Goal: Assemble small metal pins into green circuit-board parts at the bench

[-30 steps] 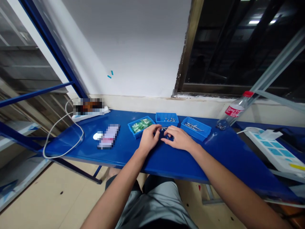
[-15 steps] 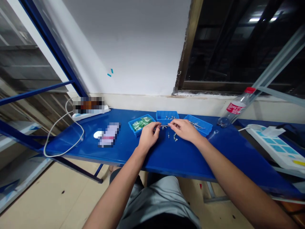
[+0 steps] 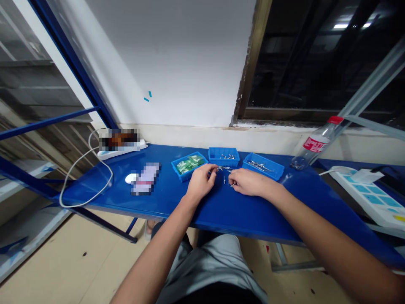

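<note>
Hands (image 3: 201,182) curled narrow, their hold unclear, slim metal pieces (image 3: 224,180) lying between them

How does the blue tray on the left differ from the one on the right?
The left tray holds green-and-white packets; the right tray holds thin metal rods. The left tray's right end angles away from the person, the right tray's toward them. Both are open and sit on the table.

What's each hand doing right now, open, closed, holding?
Left hand: fingers curled at thin metal pieces; firm grip can't be told.
Right hand: fingers curled low at a small metal part; grip can't be told.
</note>
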`<state>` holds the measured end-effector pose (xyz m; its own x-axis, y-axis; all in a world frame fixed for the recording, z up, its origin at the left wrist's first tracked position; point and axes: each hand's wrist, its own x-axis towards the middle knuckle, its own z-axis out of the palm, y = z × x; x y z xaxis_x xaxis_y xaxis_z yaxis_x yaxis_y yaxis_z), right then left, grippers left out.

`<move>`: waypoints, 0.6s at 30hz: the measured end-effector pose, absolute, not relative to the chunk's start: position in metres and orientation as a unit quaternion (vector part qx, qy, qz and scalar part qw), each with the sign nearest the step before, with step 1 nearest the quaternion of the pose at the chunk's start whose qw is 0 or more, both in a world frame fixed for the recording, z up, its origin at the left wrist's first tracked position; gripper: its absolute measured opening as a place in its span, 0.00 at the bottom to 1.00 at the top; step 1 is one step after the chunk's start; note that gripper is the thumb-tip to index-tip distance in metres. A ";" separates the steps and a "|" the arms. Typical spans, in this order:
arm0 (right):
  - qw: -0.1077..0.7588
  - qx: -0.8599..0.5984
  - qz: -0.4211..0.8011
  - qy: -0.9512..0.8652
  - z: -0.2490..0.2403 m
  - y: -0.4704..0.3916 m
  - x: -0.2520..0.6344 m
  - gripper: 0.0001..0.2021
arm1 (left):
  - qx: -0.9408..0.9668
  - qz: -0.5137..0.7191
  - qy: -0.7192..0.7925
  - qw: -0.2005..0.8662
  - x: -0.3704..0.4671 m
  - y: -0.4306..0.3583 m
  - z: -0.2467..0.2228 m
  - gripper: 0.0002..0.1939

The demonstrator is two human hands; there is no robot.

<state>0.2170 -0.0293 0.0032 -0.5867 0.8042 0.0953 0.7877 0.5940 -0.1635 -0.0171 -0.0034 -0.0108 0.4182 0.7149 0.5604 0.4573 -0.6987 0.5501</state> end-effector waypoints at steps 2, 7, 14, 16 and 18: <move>0.079 -0.448 0.057 -0.889 0.009 -0.027 0.215 0.07 | 0.829 0.406 0.348 0.163 -0.016 -0.005 -0.010 0.12; 0.169 -0.485 0.201 -0.834 0.030 -0.011 0.222 0.09 | 0.806 0.429 0.354 0.200 -0.007 0.003 0.001 0.12; 0.465 -0.464 0.239 -0.715 -0.001 0.015 0.216 0.09 | 0.827 0.406 0.303 0.242 0.013 0.034 0.011 0.16; 0.508 -0.462 0.265 -0.677 -0.012 0.013 0.211 0.12 | 0.837 0.415 0.285 0.213 0.014 0.036 0.004 0.17; 0.551 -0.459 0.297 -0.630 -0.018 0.009 0.206 0.16 | 0.838 0.425 0.276 0.204 0.012 0.034 -0.004 0.18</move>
